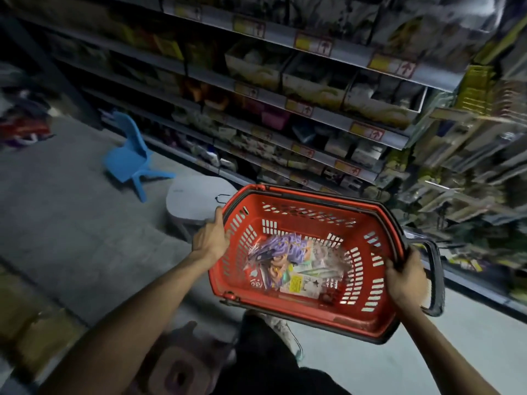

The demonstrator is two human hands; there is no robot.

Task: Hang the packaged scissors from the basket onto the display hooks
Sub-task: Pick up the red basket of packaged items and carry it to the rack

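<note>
I hold a red plastic shopping basket (368,312) in front of me with both hands, above the floor. My left hand (211,238) grips its left rim, thumb up along the edge. My right hand (406,276) grips the right rim beside the black handle (437,277), which hangs down outside. Several packaged scissors (291,265) lie in a loose pile on the basket's bottom, on purple and yellow cards. Display hooks with hanging goods (467,155) fill the upper right, blurred.
Grey store shelves (336,115) with boxed goods and price tags run across the top. A blue child's chair (128,158) stands on the floor at left. A grey round stool (196,198) sits just beyond the basket. Cardboard boxes (42,332) lie at lower left.
</note>
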